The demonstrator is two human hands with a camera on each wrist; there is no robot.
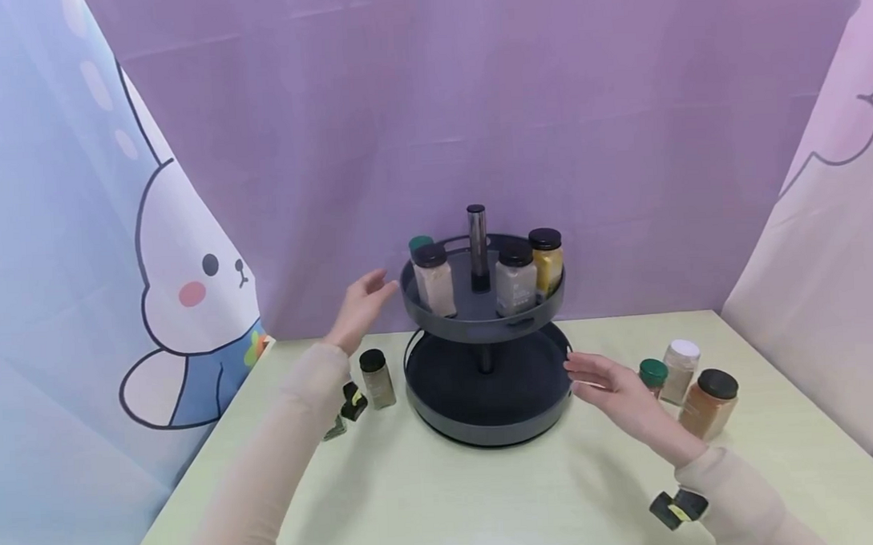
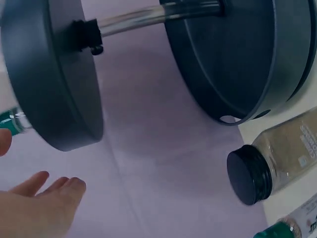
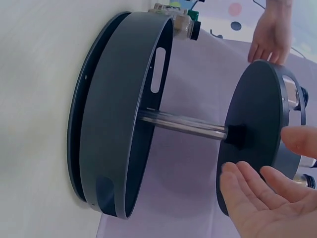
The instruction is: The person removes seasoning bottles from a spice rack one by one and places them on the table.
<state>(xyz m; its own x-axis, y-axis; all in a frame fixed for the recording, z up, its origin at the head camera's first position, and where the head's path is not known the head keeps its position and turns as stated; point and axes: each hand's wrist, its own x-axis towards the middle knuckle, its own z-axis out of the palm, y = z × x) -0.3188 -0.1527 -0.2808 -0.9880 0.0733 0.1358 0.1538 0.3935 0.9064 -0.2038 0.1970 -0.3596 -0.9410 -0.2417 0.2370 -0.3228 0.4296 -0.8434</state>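
Observation:
A dark two-tier rotating spice rack (image 1: 475, 330) stands mid-table. My left hand (image 1: 361, 307) is raised beside the left rim of its upper tier, fingers extended and nothing in them. On the other side my right hand (image 1: 621, 398) hovers by the right edge of the lower tier (image 1: 493, 436), also holding nothing. The upper tier carries several spice jars: a pale one with a black lid (image 1: 437, 288), a similar one (image 1: 516, 286), a yellow one (image 1: 548, 264) and a green-lidded one (image 1: 421, 243), partly hidden. No jars stand on the lower tier.
Left of the rack stands a black-lidded jar (image 1: 379, 383); another jar (image 1: 335, 428) is mostly hidden by my left wrist. To the right are a green-lidded jar (image 1: 653, 373), a white-lidded jar (image 1: 680, 370) and an orange-brown jar (image 1: 707, 407). A purple cloth (image 1: 621, 178) hangs behind.

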